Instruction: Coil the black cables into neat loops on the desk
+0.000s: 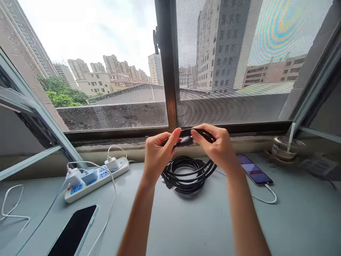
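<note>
Both my hands hold a looped black cable (pixel 198 132) above the table, near the window sill. My left hand (pixel 162 149) is closed on the left side of the loops, thumb on top. On the right side, my right hand (pixel 217 145) grips the same bundle between thumb and fingers. A dark connector-like piece (pixel 185 140) shows between the two hands. Below them lies a coiled black cable (pixel 186 185) on the table, with a plug end at its lower left. Whether the held loops and this coil are joined cannot be made out.
A white power strip (pixel 97 180) with plugged-in chargers and white cords is at the left. A dark-screened phone (pixel 73 231) lies in front of it. To the right are a charging phone (pixel 254 170) and a lidded cup (pixel 285 149) with a straw. Windows stand behind the table (pixel 191 227).
</note>
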{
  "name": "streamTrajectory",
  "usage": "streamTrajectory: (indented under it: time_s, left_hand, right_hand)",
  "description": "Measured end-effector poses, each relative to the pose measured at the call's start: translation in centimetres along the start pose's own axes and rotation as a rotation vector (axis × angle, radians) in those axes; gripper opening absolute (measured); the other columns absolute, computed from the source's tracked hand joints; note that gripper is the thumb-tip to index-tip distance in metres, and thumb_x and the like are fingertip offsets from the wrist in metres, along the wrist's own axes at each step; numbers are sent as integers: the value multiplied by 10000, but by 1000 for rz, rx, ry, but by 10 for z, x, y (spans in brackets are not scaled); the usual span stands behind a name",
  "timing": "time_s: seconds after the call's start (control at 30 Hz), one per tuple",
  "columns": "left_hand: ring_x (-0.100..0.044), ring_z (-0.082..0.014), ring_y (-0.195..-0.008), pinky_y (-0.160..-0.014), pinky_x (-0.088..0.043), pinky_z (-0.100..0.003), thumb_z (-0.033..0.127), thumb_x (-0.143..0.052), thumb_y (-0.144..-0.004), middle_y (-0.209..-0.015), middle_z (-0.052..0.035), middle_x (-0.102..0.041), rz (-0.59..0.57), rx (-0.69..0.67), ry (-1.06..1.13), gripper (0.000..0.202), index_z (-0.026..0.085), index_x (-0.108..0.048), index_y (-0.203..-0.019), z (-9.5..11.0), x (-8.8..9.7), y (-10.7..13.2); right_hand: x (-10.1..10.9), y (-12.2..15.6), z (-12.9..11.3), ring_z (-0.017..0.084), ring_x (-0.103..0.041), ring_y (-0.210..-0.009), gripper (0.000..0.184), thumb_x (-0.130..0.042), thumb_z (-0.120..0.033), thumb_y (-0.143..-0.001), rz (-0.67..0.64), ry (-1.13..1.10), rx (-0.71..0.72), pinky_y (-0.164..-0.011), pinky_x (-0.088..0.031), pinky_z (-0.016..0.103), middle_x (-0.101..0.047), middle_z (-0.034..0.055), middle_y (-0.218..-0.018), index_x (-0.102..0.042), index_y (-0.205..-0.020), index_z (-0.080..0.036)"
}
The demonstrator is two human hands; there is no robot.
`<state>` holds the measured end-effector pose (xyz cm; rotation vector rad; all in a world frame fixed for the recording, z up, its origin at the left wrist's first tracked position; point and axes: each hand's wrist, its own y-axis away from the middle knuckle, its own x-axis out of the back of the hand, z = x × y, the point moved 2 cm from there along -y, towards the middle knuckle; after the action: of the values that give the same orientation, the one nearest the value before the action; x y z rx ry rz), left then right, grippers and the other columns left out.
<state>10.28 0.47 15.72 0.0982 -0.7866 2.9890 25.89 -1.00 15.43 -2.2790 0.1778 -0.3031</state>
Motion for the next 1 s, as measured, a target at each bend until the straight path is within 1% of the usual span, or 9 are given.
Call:
streamTrajectory:
  time_s: [0.07, 0.17, 0.27, 0.37, 0.47, 0.63, 0.77, 0.9, 1.0]
  left_hand:
    - [-238, -11, -352, -301, -140, -156, 559, -663, -721, -458, 50, -277, -14, 5, 5, 502, 109, -539, -537, 1, 2, -2]
    - [-203, -1, -354, -306, -113, -150, 565, -689, -687, -453, 54, -269, -23, 69, 24, 500, 103, -558, -546, 2, 6, -4]
    - [-216, -4, -340, -305, -115, -133, 523, -749, -639, -439, 70, -339, 25, 135, 42, 435, 135, -647, -808, 3, 11, -6]
    - [-223, -10, -325, -304, -139, -118, 500, -773, -618, -429, 88, -400, 36, 171, 66, 606, 185, -577, -1097, 4, 14, -6]
    - [-226, -7, -322, -302, -152, -111, 513, -769, -620, -456, 83, -436, 16, 184, 92, 652, 177, -533, -1127, 5, 15, -6]
    - [-232, -11, -322, -301, -139, -111, 535, -721, -680, -471, 81, -427, -51, 199, 93, 569, 190, -533, -1092, 1, 14, -8]
    - [-278, -28, -342, -330, -181, -113, 576, -637, -750, -440, 85, -385, -156, 225, 126, 511, 183, -531, -1058, -3, 9, -10]
    - [-406, -59, -393, -414, -310, -136, 583, -614, -767, -434, 94, -337, -254, 208, 85, 479, 180, -530, -1010, -7, 8, -10]
    - [-590, -126, -566, -561, -433, -186, 555, -629, -768, -485, 58, -444, -330, 249, -68, 453, 164, -558, -986, -18, 11, -11]
  right_hand:
    - [-4, 1, 1, 69, -490, -530, 263, -597, -386, -856, -50, -135, -97, -503, -371, 188, -557, -18, -582, -667, -832, -134]
    - [-8, 1, 0, 59, -501, -524, 311, -555, -417, -884, -108, -204, -136, -536, -386, 192, -580, -22, -634, -662, -1030, -165]
    - [-11, 1, -4, 70, -569, -684, 339, -443, -432, -942, -123, -100, -83, -621, -418, 195, -633, -7, -874, -605, -1184, -260]
    - [-14, 2, -11, 100, -577, -842, 331, -565, -447, -872, -174, 5, 36, -683, -432, 203, -614, -12, -1051, -611, -1157, -285]
    - [-17, 4, -16, 92, -576, -804, 293, -674, -412, -797, -163, 111, 117, -622, -414, 190, -603, -18, -1074, -654, -1047, -261]
    - [-17, 4, -16, 70, -576, -705, 197, -648, -372, -827, -128, 212, 114, -580, -397, 197, -613, -44, -1056, -645, -989, -260]
    - [-11, -1, -10, 72, -560, -694, 184, -632, -345, -839, 14, 202, 92, -614, -408, 207, -635, -31, -961, -641, -986, -235]
    - [-2, -5, 2, 36, -470, -541, 245, -598, -365, -853, 224, 50, 17, -499, -383, 192, -613, 7, -967, -623, -1033, -199]
    - [5, -8, 16, 49, -499, -578, 259, -581, -369, -851, 385, -41, -41, -486, -391, 185, -599, 31, -965, -598, -1036, -188]
